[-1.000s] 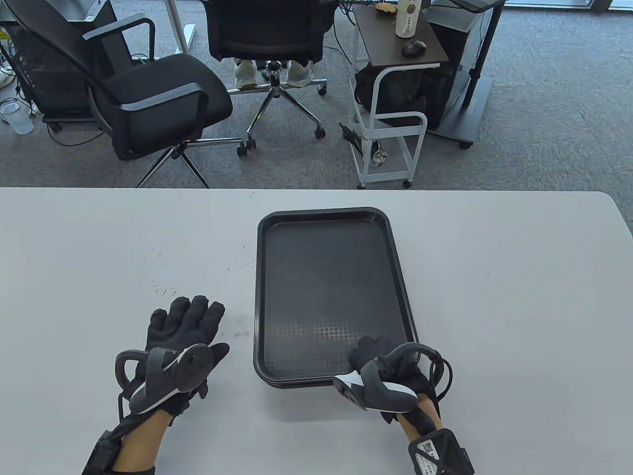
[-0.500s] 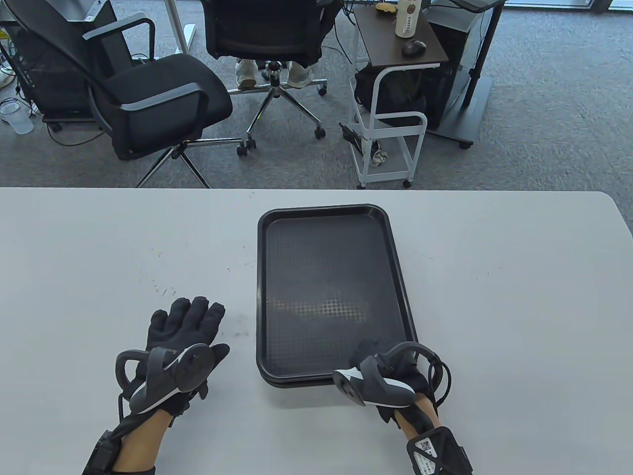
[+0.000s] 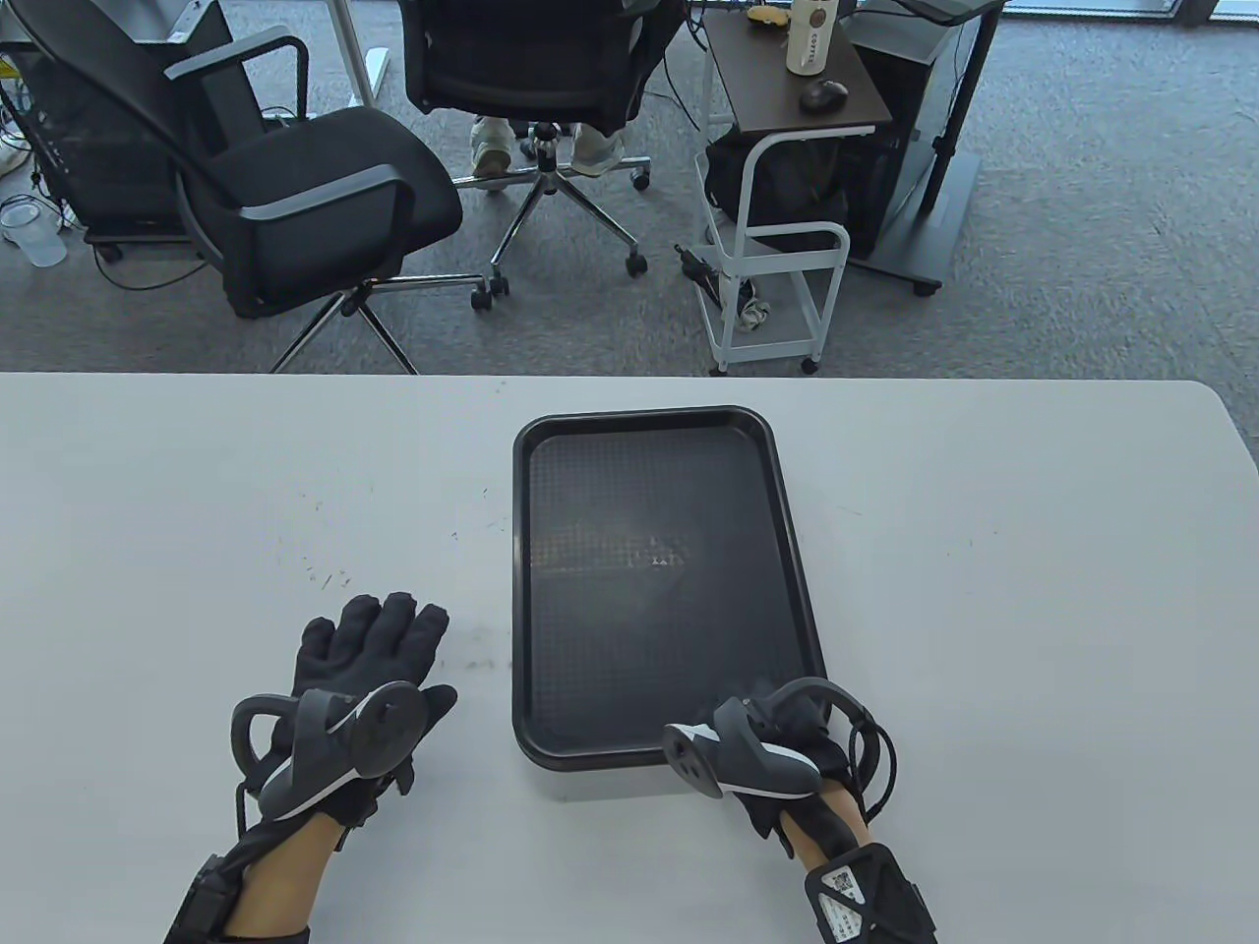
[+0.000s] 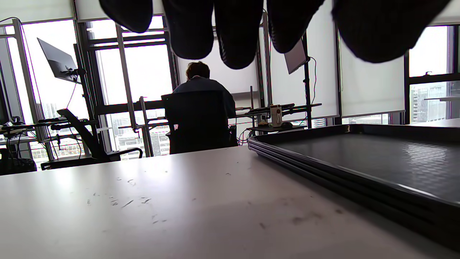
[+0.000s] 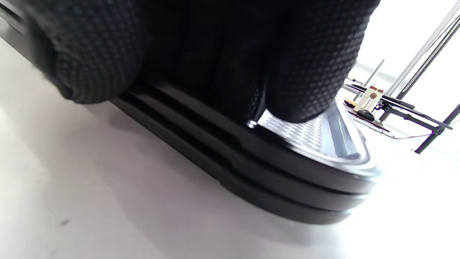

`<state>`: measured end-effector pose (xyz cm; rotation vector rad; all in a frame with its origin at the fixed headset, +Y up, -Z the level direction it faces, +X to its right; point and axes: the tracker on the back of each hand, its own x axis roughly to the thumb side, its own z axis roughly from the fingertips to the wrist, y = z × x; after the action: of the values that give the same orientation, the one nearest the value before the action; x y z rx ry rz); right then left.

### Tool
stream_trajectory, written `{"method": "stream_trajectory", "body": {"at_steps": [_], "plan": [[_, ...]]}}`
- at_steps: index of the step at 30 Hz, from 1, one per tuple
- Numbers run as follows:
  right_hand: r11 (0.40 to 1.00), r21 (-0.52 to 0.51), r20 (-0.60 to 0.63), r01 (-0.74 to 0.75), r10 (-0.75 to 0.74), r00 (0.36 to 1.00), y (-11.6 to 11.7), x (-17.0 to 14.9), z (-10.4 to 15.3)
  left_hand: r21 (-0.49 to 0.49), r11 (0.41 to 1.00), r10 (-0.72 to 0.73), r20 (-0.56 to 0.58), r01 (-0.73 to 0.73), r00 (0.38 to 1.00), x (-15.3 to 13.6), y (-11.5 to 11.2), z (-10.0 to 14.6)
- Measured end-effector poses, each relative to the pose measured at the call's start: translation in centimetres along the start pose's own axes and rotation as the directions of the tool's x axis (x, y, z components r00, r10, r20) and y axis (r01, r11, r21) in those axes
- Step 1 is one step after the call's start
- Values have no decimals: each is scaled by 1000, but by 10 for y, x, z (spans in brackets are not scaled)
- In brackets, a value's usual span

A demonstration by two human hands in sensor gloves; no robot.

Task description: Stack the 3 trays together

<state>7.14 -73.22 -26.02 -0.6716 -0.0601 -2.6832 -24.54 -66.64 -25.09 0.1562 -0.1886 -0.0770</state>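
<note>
Three tray rims (image 5: pixel 287 187) show stacked only from wrist views.

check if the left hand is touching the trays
Apart. The table view shows the left hand lying on the table with bare tabletop between its fingers and the trays.

Office: swivel chairs (image 3: pixel 325 197), monitors (image 4: pixel 57 59)

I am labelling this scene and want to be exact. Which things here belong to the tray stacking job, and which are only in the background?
Belong to the job:
- stack of three black trays
- right hand, at the stack's near right corner
- left hand, flat on the table

Just lying about:
- office chair
- white cart
</note>
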Motion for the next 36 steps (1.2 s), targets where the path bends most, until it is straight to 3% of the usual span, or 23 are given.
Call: {"method": "stream_trajectory", "body": {"at_steps": [5,8,12,20,24,36], "plan": [[996,-11,-19,92,-92,996,-6,-11,3,1,1000,3,-3,-3,1000,-1,0,0],[979,-124,-62,159,-168,984,-16,-24,9,3,1000,3,-3,-3,1000,-1,0,0],[956,-276,-124,100,-139,982,-33,-40,22,8,1000,4,0,-4,1000,0,0,-1],[894,-447,-233,32,-151,961,-52,-64,42,30,1000,9,6,-9,1000,-1,-1,0],[874,-486,-280,-10,-145,949,-55,-73,48,44,999,10,9,-10,1000,-1,-1,0],[878,-476,-387,-58,-150,910,-47,-100,58,58,998,11,15,-11,1000,0,-2,1]]}}
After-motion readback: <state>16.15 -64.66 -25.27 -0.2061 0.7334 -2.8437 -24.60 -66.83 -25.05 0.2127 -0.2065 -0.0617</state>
